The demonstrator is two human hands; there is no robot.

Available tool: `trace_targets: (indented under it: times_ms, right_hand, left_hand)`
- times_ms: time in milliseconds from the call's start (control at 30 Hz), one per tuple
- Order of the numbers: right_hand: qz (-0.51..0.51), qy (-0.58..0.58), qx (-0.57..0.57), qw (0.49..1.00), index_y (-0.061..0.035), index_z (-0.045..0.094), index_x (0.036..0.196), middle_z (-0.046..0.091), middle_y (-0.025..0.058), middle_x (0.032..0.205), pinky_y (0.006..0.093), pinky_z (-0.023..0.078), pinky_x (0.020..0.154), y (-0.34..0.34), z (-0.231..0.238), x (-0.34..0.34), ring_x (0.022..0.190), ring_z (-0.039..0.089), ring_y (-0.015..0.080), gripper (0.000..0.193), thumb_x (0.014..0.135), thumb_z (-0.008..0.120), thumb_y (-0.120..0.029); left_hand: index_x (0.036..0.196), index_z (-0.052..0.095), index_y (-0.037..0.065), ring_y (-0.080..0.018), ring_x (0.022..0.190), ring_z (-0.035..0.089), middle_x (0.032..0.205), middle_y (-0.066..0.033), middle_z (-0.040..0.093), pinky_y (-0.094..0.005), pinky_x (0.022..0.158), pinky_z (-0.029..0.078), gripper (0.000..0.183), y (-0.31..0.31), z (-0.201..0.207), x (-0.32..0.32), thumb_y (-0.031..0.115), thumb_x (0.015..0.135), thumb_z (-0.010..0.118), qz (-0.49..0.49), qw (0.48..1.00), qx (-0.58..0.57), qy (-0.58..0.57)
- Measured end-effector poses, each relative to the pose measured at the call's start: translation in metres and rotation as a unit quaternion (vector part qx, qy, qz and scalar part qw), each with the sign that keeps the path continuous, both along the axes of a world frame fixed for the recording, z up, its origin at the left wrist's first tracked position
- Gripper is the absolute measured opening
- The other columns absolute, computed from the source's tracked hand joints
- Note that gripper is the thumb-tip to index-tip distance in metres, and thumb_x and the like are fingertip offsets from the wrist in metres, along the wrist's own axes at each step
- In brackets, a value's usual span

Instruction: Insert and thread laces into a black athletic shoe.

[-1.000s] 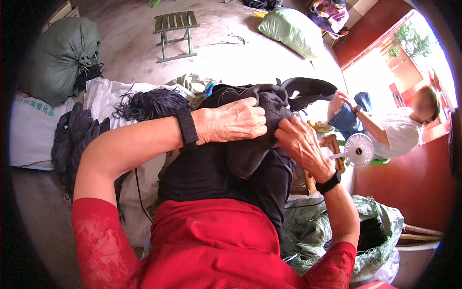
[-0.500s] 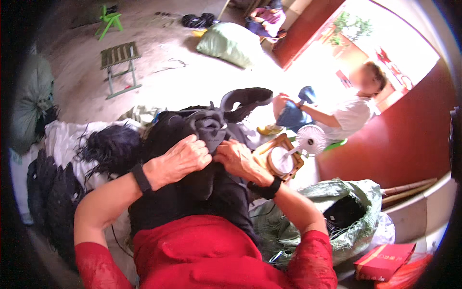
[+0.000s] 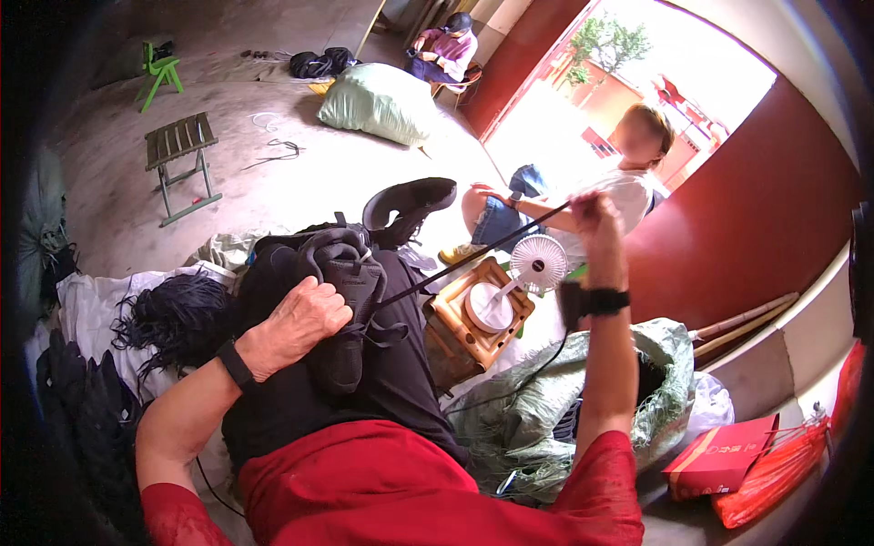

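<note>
A black backpack (image 3: pixel 364 364) lies across my lap, over my red garment. My left hand (image 3: pixel 296 323) is closed on its padded shoulder strap (image 3: pixel 350 273) and presses it down. My right hand (image 3: pixel 596 214) is raised high at the right and grips the end of a thin black webbing strap (image 3: pixel 464 259), which runs taut down to the backpack. A black band is on each wrist.
A small wooden stool (image 3: pixel 473 318) with a white desk fan (image 3: pixel 537 264) stands by my knees. A seated person (image 3: pixel 583 196) is beyond it; another sits at the back. Green sack (image 3: pixel 378 105), folding stool (image 3: pixel 182 159), green-grey bag (image 3: pixel 546 400), red box (image 3: pixel 719 455), black bundles (image 3: pixel 173 314) around.
My right hand left the backpack and rose up to the right, pulling the thin strap taut. My left hand stayed gripping the bag. My head turned right.
</note>
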State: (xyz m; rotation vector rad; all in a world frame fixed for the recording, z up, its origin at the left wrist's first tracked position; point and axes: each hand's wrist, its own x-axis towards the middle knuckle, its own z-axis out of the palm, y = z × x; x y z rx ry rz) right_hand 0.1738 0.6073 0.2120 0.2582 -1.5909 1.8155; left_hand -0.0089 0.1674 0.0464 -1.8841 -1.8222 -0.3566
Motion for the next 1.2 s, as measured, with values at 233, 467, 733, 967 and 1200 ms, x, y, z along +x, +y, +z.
trace_targets:
  times_ms: [233,467,733,967,1200]
  right_hand:
    - [-0.096,-0.174,-0.265,0.944,-0.0089,0.053,0.093,0.059,0.0062,0.088,0.0418,0.054,0.084,-0.036,-0.155,-0.010,0.082,0.060,0.0212,0.017,0.101,0.052,-0.024]
    - [-0.105,-0.223,-0.245,0.938,-0.0074,0.055,0.100,0.061,0.0069,0.093,0.0371,0.056,0.081,-0.058,-0.170,-0.018,0.083,0.063,0.0202,0.014,0.102,0.051,-0.021]
    - [-0.106,-0.257,-0.161,0.947,-0.0074,0.057,0.104,0.062,0.0052,0.094,0.0346,0.054,0.082,-0.092,-0.170,-0.021,0.086,0.063,0.0169,0.017,0.100,0.056,-0.024]
    - [-0.103,-0.316,0.009,0.943,-0.0039,0.061,0.100,0.065,0.0045,0.083,0.0260,0.048,0.075,-0.170,-0.186,-0.025,0.076,0.061,0.0122,0.024,0.098,0.058,-0.027]
    - [-0.133,-0.320,0.078,0.935,-0.0011,0.063,0.098,0.064,0.0027,0.078,0.0248,0.047,0.069,-0.216,-0.216,-0.038,0.072,0.057,0.0096,0.023,0.099,0.058,-0.023]
  left_hand:
    - [0.077,0.053,0.012,-0.0173,0.077,0.056,0.073,-0.0023,0.052,-0.0325,0.070,0.041,0.007,-0.002,0.004,0.002,0.010,0.077,0.059,0.002,1.000,-0.007,-0.014]
    - [0.076,0.052,0.012,-0.0175,0.077,0.055,0.072,-0.0025,0.050,-0.0324,0.068,0.041,0.008,-0.002,0.000,0.000,0.010,0.076,0.059,0.011,1.000,-0.014,-0.008]
    - [0.080,0.055,0.011,-0.0204,0.079,0.056,0.077,-0.0043,0.053,-0.0330,0.069,0.042,0.017,-0.009,0.024,0.006,0.010,0.072,0.069,0.001,0.998,-0.034,-0.048]
    - [0.125,0.047,0.001,-0.0203,0.086,0.062,0.096,-0.0086,0.064,-0.0331,0.077,0.050,0.064,-0.061,0.132,0.038,0.017,0.074,0.082,-0.138,0.798,0.212,-0.547]
    - [0.152,0.004,-0.002,-0.0150,0.056,0.059,0.074,-0.0042,0.058,-0.0258,0.048,0.051,0.119,-0.068,0.197,0.054,0.028,0.073,0.087,-0.451,0.733,0.241,-0.449]
